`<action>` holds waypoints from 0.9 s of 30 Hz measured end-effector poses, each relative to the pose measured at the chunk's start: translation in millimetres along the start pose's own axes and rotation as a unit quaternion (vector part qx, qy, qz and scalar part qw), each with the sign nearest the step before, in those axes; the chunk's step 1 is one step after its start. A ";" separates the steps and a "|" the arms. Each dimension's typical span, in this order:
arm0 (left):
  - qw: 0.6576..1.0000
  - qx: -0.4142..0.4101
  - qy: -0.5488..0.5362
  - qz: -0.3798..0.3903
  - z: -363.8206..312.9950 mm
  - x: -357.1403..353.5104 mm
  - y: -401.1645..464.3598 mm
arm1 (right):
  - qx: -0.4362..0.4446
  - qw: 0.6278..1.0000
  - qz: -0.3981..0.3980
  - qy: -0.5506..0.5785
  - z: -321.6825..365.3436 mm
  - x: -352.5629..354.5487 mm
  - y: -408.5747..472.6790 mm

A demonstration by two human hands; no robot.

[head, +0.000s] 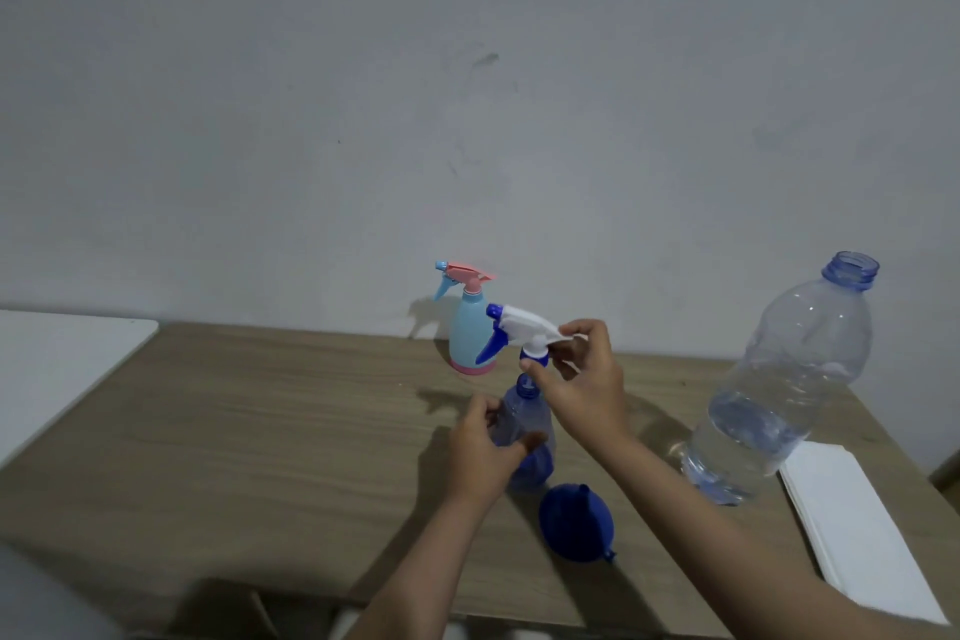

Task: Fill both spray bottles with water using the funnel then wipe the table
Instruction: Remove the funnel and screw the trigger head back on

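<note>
A clear blue spray bottle (521,418) stands on the wooden table (270,431), its neck uncapped. My left hand (480,452) grips its body. My right hand (582,379) holds the white and blue trigger head (519,327) just above the bottle's neck. A light blue and pink spray bottle (467,333) stands behind, near the wall, with its head on. The blue funnel (576,520) lies on its side on the table in front of the clear bottle.
A large clear water bottle (779,390), uncapped and partly filled, stands at the right. A stack of white paper towels (857,525) lies by the table's right edge. A white surface (57,364) adjoins the table at the left.
</note>
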State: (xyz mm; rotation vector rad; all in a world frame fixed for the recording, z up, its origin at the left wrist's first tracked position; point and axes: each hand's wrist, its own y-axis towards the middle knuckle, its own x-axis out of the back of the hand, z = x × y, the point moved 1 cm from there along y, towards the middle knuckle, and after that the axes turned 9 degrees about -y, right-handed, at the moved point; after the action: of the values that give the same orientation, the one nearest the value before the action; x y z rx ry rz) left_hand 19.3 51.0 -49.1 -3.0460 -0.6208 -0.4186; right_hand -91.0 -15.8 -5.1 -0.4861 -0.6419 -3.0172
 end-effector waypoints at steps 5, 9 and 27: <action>1.000 -0.002 -0.016 -0.015 -0.2 -0.7 -0.4 | -0.022 0.999 0.026 -0.007 -22.4 -6.4 -8.0; 1.000 0.000 -0.019 -0.020 -0.7 -2.0 -1.3 | -0.020 0.999 0.044 0.001 -27.1 -5.8 -11.0; 0.999 0.007 0.026 -0.026 -9.4 0.1 -8.6 | -0.086 0.992 0.092 0.012 -39.4 -9.4 -8.7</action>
State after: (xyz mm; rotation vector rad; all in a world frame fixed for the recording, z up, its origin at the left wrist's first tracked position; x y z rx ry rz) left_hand 13.7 58.4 -40.4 -3.0009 -0.6973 -0.4922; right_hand -94.5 -24.1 -45.5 -0.4850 -0.3185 -2.9104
